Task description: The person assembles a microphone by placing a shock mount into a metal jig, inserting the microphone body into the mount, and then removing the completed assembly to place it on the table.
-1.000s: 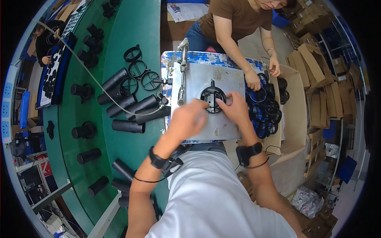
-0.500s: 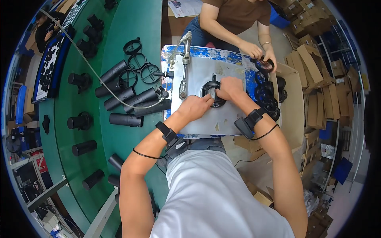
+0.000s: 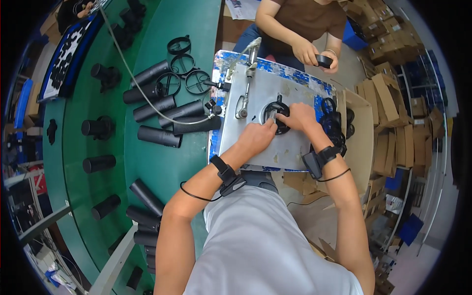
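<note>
A round black plastic ring (image 3: 281, 129) with a short tab lies on the bare metal plate of a small worktable in front of me. My left hand (image 3: 257, 138) is closed at its near left edge, fingertips pressed together on it. My right hand (image 3: 299, 118) has curled fingers at its right side, the thumb reaching over the ring. A greyish piece shows inside the ring between my fingertips; its kind is hard to make out. To the left of the ring stands a metal toggle clamp (image 3: 242, 105), apart from both hands.
Black tubes (image 3: 160, 136) and spoked rings (image 3: 197, 81) lie on the green bench at left, crossed by a thin hose (image 3: 132, 73). More black rings (image 3: 332, 125) are piled at the plate's right, beside a carton (image 3: 360, 142). Across the table, a co-worker's hands (image 3: 307, 53) hold a black ring.
The whole view has shifted, with the bench and plate now turned slightly. The co-worker has lifted a black ring away from the pile. My hands stay at the ring on the plate.
</note>
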Action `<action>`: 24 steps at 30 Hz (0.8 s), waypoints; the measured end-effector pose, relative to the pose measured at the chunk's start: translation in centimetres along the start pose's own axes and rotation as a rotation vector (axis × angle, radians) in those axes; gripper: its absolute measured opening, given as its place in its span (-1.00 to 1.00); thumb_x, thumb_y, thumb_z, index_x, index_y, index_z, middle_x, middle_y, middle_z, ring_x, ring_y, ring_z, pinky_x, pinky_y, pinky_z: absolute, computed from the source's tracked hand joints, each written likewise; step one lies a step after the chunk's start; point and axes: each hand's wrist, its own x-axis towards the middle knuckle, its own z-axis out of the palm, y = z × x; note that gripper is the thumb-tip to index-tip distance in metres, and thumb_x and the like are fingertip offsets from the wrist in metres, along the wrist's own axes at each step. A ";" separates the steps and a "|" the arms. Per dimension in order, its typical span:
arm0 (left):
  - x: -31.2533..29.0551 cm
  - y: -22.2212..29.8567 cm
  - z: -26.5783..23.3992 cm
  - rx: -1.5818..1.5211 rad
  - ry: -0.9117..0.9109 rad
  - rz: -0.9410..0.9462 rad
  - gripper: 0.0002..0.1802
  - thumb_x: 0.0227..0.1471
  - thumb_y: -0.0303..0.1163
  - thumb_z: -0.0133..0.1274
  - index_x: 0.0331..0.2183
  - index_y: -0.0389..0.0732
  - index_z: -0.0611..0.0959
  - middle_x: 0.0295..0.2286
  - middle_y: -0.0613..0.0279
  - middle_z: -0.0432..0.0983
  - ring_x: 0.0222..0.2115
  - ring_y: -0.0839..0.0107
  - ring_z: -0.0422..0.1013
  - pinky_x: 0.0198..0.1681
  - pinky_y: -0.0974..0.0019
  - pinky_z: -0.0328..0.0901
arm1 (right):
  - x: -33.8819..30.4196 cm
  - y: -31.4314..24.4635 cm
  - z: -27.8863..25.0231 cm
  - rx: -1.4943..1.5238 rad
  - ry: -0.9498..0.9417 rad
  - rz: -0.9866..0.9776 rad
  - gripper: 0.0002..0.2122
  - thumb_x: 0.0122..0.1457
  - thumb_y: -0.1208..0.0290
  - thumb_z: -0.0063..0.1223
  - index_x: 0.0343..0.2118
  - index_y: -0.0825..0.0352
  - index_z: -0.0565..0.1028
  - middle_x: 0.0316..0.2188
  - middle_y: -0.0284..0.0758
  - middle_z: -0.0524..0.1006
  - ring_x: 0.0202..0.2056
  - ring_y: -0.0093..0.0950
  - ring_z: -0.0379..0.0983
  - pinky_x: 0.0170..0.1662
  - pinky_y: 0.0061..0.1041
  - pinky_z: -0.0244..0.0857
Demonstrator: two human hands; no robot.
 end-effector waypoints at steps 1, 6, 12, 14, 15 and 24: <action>0.0 0.1 0.0 -0.028 0.007 0.000 -0.93 -0.03 -0.43 -0.02 -0.43 -0.20 0.53 -0.47 0.18 0.44 -0.66 0.22 0.48 -0.61 0.19 0.38 | 0.2 0.1 0.0 -0.016 -0.013 -0.013 -0.47 0.01 -0.11 0.08 -0.49 0.42 0.61 -0.46 0.02 0.58 -0.38 -0.05 0.55 -0.27 -0.17 0.42; 0.1 0.2 0.5 -0.039 0.096 -0.080 -0.94 -0.06 -0.43 -0.01 -0.46 -0.19 0.53 -0.49 0.22 0.42 -0.67 0.28 0.47 -0.63 0.24 0.36 | 0.8 -0.3 -0.5 -0.035 0.001 0.008 -0.53 0.04 -0.02 0.09 -0.47 0.44 0.60 -0.47 0.05 0.56 -0.34 -0.02 0.53 -0.25 -0.15 0.41; -0.2 0.4 0.9 -0.030 0.208 -0.057 -0.93 -0.09 -0.43 0.00 -0.46 -0.18 0.51 -0.53 0.26 0.36 -0.68 0.30 0.46 -0.63 0.27 0.35 | 0.6 -0.4 0.3 -0.039 0.137 0.077 -0.55 0.03 -0.01 0.11 -0.50 0.43 0.60 -0.48 0.02 0.57 -0.37 -0.05 0.54 -0.28 -0.19 0.41; -1.0 0.7 0.0 -0.092 0.246 -0.078 -0.83 -0.07 -0.43 0.04 -0.33 -0.20 0.55 -0.43 0.22 0.44 -0.61 0.28 0.46 -0.56 0.24 0.37 | 0.3 0.8 0.9 0.084 0.063 -0.004 -0.51 0.02 -0.06 0.12 -0.50 0.43 0.59 -0.50 0.03 0.55 -0.38 -0.04 0.53 -0.30 -0.19 0.40; -1.8 0.7 -0.6 -0.080 0.252 -0.077 -0.83 -0.07 -0.43 0.04 -0.33 -0.20 0.55 -0.43 0.22 0.44 -0.61 0.28 0.46 -0.56 0.24 0.37 | -0.6 1.4 1.3 0.201 0.095 -0.097 -0.54 0.07 -0.01 0.12 -0.50 0.44 0.54 -0.63 -0.05 0.51 -0.50 -0.15 0.52 -0.41 -0.26 0.34; -24.2 -1.1 -16.9 -0.293 0.654 -1.071 -0.80 0.12 -0.50 -0.02 -0.20 -0.27 0.60 -0.34 0.11 0.60 -0.32 0.33 0.54 -0.26 0.33 0.39 | -11.2 0.9 8.6 1.292 0.101 0.295 -0.74 0.27 0.23 -0.01 -0.48 0.30 0.48 -0.64 -0.49 0.43 -0.65 -0.74 0.26 -0.58 -0.73 0.11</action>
